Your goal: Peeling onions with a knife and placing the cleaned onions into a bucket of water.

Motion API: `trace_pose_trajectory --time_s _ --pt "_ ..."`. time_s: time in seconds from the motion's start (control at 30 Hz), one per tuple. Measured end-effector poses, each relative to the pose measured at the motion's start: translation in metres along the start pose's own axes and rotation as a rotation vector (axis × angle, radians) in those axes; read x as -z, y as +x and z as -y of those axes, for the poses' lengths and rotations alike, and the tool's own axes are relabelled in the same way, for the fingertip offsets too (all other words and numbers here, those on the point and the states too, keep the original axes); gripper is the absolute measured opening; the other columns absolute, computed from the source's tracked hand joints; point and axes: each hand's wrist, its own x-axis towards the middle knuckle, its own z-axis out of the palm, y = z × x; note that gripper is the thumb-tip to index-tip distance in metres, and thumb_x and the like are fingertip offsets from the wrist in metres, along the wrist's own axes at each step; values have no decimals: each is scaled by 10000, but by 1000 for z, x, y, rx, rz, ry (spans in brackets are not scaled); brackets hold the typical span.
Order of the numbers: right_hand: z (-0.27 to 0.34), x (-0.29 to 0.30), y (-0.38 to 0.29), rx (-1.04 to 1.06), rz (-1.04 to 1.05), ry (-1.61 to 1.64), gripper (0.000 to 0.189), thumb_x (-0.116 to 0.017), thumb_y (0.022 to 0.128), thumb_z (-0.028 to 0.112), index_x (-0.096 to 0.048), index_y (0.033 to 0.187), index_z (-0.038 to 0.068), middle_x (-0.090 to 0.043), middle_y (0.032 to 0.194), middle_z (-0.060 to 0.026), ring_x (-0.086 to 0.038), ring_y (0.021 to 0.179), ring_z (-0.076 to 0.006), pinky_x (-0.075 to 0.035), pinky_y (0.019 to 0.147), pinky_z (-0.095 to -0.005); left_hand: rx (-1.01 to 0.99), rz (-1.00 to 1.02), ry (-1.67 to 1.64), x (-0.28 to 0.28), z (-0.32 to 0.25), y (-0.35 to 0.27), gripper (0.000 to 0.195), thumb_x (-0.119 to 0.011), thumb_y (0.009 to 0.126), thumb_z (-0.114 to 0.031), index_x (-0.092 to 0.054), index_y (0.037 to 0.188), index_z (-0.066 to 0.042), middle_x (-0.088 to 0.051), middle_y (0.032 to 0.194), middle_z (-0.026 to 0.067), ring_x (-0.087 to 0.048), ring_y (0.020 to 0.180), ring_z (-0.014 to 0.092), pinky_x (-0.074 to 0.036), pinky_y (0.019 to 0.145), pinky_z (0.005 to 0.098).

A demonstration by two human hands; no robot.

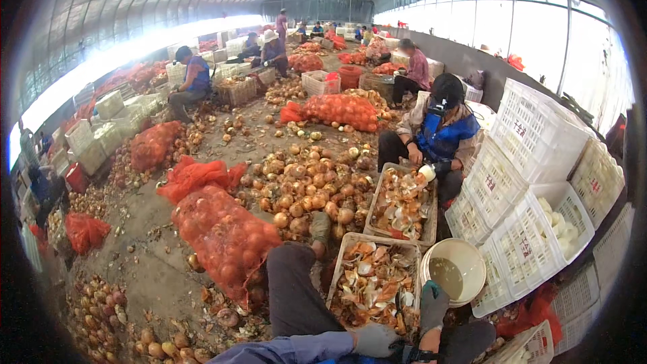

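Observation:
My left hand (375, 340), in a grey glove, reaches across from a blue sleeve to the near edge of a crate of onion peel (371, 279). Its fingertips are close to the black strap (418, 354) on my right wrist; whether they grip it is hidden. My right hand (433, 304), in a grey-green glove, is raised between that crate and a white bucket (477, 268) holding murky liquid. Its fingers are beside the bucket's near rim, and I cannot see what is in them. A narrow dark object (399, 309), possibly a knife, lies over the peel.
Unpeeled onions (316, 182) are heaped beyond my feet. Full red mesh sacks (222, 237) lie at left. On the right, white plastic crates (536, 131) are stacked, some with peeled onions (561, 227). A co-worker (445, 131) sits beside another peel crate (402, 202); others work farther back.

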Motion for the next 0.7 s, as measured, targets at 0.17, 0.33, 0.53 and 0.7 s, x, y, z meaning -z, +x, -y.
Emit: trace_pose_trajectory --time_s 0.17,0.33,0.53,0.7 --pt "-12 1 -11 269 -80 -661 390 -703 950 333 -735 1085 -31 -730 935 -233 -715 886 -391 -543 846 -523 438 95 -663 30 3 12 694 -520 1030 -663 -674 1384 -86 -759 1030 236 -760 980 293 -580 871 441" --pt "14 -28 -25 326 121 -620 399 -710 913 400 -735 1068 33 -733 1011 -199 -703 933 -407 -538 854 -550 511 -43 -743 -20 33 23 649 -592 1007 -652 -756 1204 -56 -734 795 150 -733 717 236 -563 650 379" --pt "-15 -34 -26 320 232 -652 397 -684 931 426 -729 1147 96 -714 1071 -184 -697 1010 -370 -548 890 -520 466 -38 -1059 -49 57 25 707 -650 964 -695 -773 1039 -3 -701 755 74 -629 648 175 -473 591 342" --pt "-11 -42 -31 246 265 -806 430 -639 966 463 -744 1122 77 -716 1094 -189 -697 1011 -367 -552 919 -499 555 -7 -1156 -61 64 31 525 -658 1011 -519 -748 1082 -8 -698 878 27 -617 785 130 -480 715 331"
